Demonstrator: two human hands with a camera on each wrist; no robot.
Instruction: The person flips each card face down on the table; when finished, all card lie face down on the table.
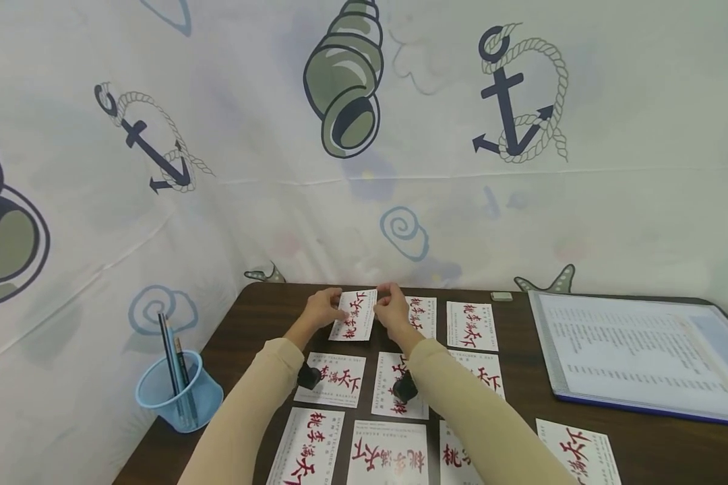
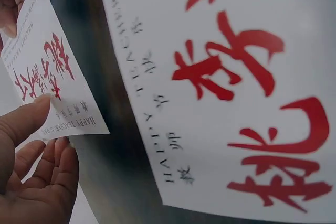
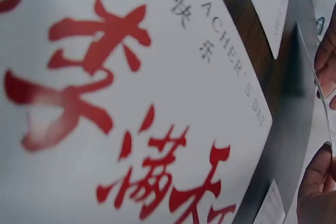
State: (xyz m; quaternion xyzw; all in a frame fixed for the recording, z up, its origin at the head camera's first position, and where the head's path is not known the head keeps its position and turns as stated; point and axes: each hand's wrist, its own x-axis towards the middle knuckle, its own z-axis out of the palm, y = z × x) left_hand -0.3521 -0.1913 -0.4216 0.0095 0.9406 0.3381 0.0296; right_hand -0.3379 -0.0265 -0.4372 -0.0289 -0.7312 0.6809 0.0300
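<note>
At the back left of the table, a white card with red brush characters and "Happy Teacher's Day" lettering (image 1: 354,315) is held up off the wood. My left hand (image 1: 323,310) pinches its left edge, the thumb lying over the printed face in the left wrist view. On the opposite edge my right hand (image 1: 393,313) holds the card between thumb and fingers. The right wrist view shows this card nearly edge-on. Directly below the hands lie two more such cards, one under the left wrist (image 1: 340,387) and one under the right wrist (image 1: 385,397).
More matching cards (image 1: 472,327) lie in rough rows on the dark table (image 1: 267,310), with one card (image 1: 582,455) apart at the front right. A blue cup (image 1: 152,394) with pencils stands left. A large printed sheet in a blue-edged folder (image 1: 643,357) lies right, a small eraser-like block (image 1: 501,296) behind.
</note>
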